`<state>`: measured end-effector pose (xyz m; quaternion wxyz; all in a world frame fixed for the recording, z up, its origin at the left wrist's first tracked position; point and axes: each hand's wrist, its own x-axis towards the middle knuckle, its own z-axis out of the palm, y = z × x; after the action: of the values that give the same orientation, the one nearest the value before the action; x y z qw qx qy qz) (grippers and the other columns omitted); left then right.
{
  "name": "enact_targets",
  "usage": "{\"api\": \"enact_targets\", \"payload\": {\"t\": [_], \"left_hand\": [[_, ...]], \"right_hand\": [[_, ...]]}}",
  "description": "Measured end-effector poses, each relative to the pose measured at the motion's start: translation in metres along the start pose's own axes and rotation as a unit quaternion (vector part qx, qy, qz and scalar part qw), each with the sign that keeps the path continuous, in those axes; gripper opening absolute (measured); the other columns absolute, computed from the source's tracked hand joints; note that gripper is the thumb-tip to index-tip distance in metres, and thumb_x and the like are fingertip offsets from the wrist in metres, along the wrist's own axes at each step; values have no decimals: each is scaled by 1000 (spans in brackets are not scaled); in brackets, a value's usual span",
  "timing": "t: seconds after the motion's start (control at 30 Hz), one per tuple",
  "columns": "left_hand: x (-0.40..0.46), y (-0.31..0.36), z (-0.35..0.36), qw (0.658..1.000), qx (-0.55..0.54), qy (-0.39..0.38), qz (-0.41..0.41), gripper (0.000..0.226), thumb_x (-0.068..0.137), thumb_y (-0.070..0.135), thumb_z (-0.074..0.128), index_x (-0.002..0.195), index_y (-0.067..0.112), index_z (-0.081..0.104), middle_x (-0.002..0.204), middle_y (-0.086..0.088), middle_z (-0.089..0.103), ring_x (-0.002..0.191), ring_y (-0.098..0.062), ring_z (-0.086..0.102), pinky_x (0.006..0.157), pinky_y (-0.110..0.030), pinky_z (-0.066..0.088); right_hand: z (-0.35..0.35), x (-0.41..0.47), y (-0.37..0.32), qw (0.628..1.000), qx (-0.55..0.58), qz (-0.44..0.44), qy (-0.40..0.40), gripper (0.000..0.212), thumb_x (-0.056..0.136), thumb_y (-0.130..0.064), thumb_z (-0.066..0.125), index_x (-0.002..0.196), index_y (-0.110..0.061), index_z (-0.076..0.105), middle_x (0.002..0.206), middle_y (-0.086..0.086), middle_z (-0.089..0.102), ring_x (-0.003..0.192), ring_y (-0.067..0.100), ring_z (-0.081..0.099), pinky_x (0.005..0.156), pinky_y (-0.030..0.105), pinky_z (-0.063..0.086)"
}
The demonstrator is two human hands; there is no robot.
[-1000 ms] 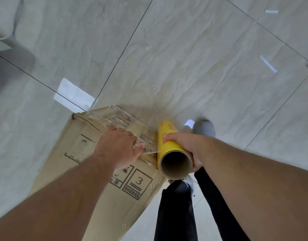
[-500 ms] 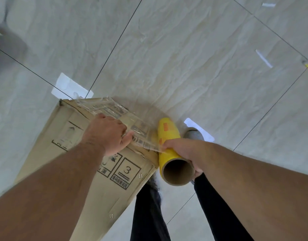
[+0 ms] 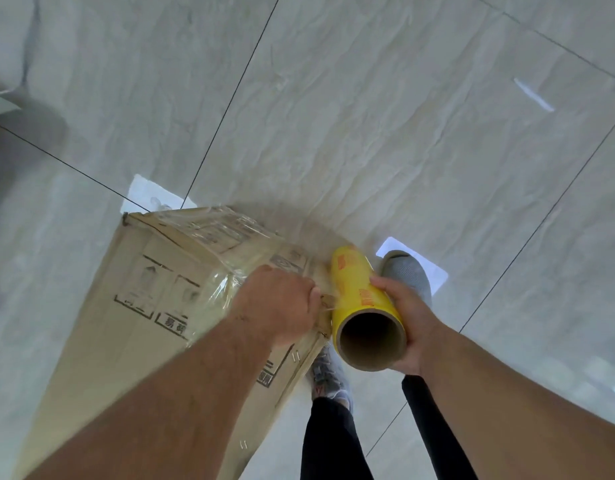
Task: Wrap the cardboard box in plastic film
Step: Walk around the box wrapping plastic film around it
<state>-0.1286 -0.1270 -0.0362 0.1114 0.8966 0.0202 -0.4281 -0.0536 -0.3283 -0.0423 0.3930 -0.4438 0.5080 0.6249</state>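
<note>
At the far left edge a pale object (image 3: 1, 102) juts into view, too cropped to identify, over the glossy marble-look floor tiles (image 3: 385, 116) with their thin dark grout lines. Right of that, the cardboard box (image 3: 133, 306) stands on the floor, tall and seen from above, its side printed with black handling symbols and a framed block of characters, metal staples along its near corner. Clear plastic film (image 3: 216, 237) lies crinkled across the box's top end and folds down over the upper edge toward the hands. The left hand (image 3: 278, 303) rests against that upper corner of the box with fingers curled, pinching the film between thumb and fingers where it stretches to the roll. Just beside it, the yellow film roll (image 3: 359, 299) is held nearly upright close to the box corner, its hollow cardboard core facing the camera; the right hand (image 3: 408, 320) grips it from the right, fingers wrapped round the tube. Below stand the person's black trouser legs (image 3: 330, 441) and grey shoes (image 3: 408, 271), one near a bright reflection on the tile
</note>
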Motion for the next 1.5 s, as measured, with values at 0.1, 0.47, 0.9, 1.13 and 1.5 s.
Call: {"api": "enact_targets", "payload": {"t": [0.1,0.47,0.9,1.13,1.5], "left_hand": [[2,-2,2,999,34,2,9,55,105,49,18,97,25,67,96,1,72,89,-25,67,88,-42,47],[0,16,12,995,59,-26,71,68,95,61,11,109,27,68,118,2,68,114,-24,61,96,-48,43],[5,15,18,992,53,30,115,50,89,70,27,80,26,51,80,8,58,78,-20,56,75,-37,39],[4,20,18,994,63,20,87,64,87,71,22,109,34,70,106,9,73,101,-19,67,82,-34,51],[0,35,20,990,84,-13,110,41,83,51,38,101,38,72,121,17,69,104,-19,67,85,-39,56]], "right_hand": [[-5,-1,-8,999,-32,-12,15,67,87,-46,86,133,-3,63,98,24,83,73,38,81,72,47,66],[-19,25,59,987,-135,57,67,90,64,-53,101,134,-11,65,107,25,83,90,40,84,90,63,66],[2,35,123,975,220,-9,-40,63,92,-46,79,140,-7,68,107,26,81,81,40,81,85,52,62],[-17,36,122,997,72,7,-4,71,77,-47,92,129,-6,68,110,26,82,93,40,82,93,56,66],[16,71,153,999,-39,2,-7,122,33,-72,90,137,-17,59,115,18,80,96,36,83,98,55,66]]}}
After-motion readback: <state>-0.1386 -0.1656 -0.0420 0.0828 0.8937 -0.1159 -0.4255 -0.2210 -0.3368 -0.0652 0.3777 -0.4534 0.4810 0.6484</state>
